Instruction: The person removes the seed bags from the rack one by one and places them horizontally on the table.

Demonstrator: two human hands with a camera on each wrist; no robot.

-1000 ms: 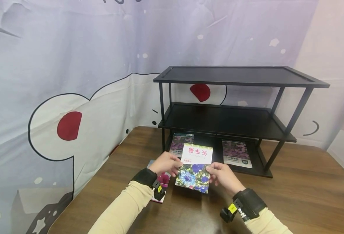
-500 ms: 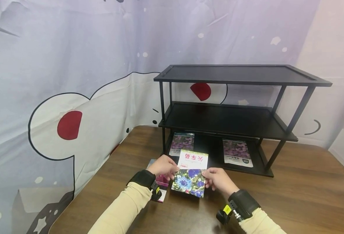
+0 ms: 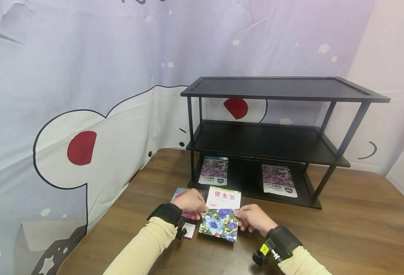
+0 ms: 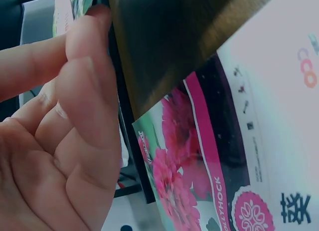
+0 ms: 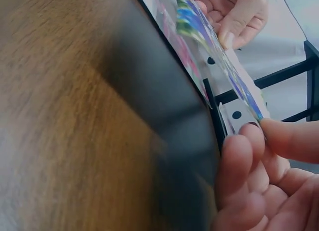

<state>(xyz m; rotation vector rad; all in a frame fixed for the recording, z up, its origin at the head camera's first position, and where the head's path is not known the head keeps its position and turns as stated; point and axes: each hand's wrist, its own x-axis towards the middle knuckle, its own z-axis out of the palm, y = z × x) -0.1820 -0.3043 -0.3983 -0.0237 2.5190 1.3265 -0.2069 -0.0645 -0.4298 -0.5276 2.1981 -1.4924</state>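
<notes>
Left: glossy rectangular pink-flowered packet (image 4: 224,141) lying on brown wooden table (image 3: 353,229), partly under left hand (image 3: 190,202). Left fingers pinching left edge of rectangular white-and-blue floral packet (image 3: 220,214); it's hovering over table, 7 o'clock from black three-tier rack (image 3: 267,141). Probably light, bendy, slick; side edges suiting gentle pinch. Long axis running near 12-to-6, white titled end pointing just past 12. Right hand (image 3: 255,218) pinching right edge.

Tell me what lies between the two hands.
A blue-flower packet, pinched at opposite edges by the left hand and the right hand; the head view shows this, as does the right wrist view.
</notes>
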